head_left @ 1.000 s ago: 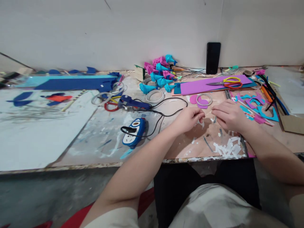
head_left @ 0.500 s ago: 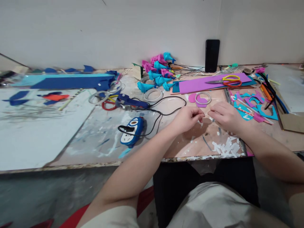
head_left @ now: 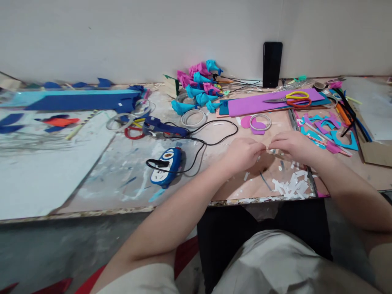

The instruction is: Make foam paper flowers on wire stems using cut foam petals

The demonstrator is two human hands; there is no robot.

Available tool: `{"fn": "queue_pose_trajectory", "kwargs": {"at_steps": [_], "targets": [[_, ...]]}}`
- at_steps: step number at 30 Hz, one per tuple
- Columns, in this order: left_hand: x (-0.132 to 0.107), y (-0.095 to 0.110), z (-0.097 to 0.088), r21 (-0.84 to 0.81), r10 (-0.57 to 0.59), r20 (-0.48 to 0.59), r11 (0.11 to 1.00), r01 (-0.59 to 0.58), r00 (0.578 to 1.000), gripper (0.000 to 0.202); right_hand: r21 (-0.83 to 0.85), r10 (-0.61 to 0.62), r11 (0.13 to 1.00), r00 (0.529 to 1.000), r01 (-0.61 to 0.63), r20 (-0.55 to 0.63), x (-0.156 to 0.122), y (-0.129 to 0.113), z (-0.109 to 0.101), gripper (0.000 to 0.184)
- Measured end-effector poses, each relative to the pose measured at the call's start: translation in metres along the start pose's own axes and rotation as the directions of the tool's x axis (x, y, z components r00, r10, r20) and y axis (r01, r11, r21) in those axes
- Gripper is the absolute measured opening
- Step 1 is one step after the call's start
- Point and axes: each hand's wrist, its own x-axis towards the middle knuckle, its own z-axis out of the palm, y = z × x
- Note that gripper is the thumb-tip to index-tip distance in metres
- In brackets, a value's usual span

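My left hand (head_left: 246, 154) and my right hand (head_left: 290, 146) face each other low over the table, fingertips a short gap apart. Both are closed in a pinch. Something thin seems to run between the fingertips, too small to make out. Just beyond them, a roll of white tape (head_left: 251, 123) lies over a pink foam piece (head_left: 259, 127), with a pink foam disc (head_left: 245, 121) beside it. Near my right hand lie blue and pink foam offcuts (head_left: 342, 141). A heap of white paper strips (head_left: 292, 185) sits by the table's front edge.
Scissors (head_left: 294, 99) rest on a purple foam sheet (head_left: 245, 107). A black phone (head_left: 272, 64) leans on the wall. Blue and pink foam flowers (head_left: 197, 92) lie behind. Left are a glue gun (head_left: 165, 128), its looping cord, a power strip (head_left: 167, 165) and blue foam sheets (head_left: 76, 101).
The camera view has shifted slightly. My left fingers have closed in more, and the white scrap that showed beneath them can no longer be seen. My hands stay close together.
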Motion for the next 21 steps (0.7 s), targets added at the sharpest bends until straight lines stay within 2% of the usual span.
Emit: {"fn": "queue_pose_trajectory", "kwargs": {"at_steps": [5, 8, 13, 16, 18, 21], "targets": [[-0.002, -0.002, -0.001, 0.006, 0.024, -0.045, 1.000, -0.024, 0.999, 0.029, 0.133, 0.156, 0.978, 0.987, -0.158, 0.023, 0.004, -0.007, -0.005, 0.034], [-0.002, -0.004, -0.003, 0.048, 0.034, -0.059, 0.998, -0.031, 0.998, 0.030, 0.176, 0.249, 0.953, 0.969, -0.246, 0.009, 0.006, -0.015, -0.006, 0.026], [0.000, -0.005, -0.001, 0.110, 0.001, -0.065, 0.994, 0.006, 0.998, 0.030, 0.120, 0.356, 0.929, 0.934, -0.350, -0.028, 0.008, -0.023, -0.003, 0.022], [0.001, -0.005, 0.001, 0.056, -0.075, -0.044, 0.995, 0.077, 0.996, 0.027, -0.019, 0.275, 0.961, 0.961, -0.276, -0.042, 0.008, -0.025, 0.001, 0.022], [0.001, -0.004, 0.001, -0.011, -0.138, -0.031, 0.990, 0.137, 0.990, 0.024, -0.112, 0.159, 0.979, 0.983, -0.168, -0.087, 0.007, -0.025, 0.002, 0.024], [0.002, -0.004, 0.000, -0.161, -0.203, 0.005, 0.966, 0.201, 0.979, 0.021, -0.254, -0.018, 0.967, 0.987, -0.024, -0.162, 0.006, -0.025, 0.002, 0.029]]}}
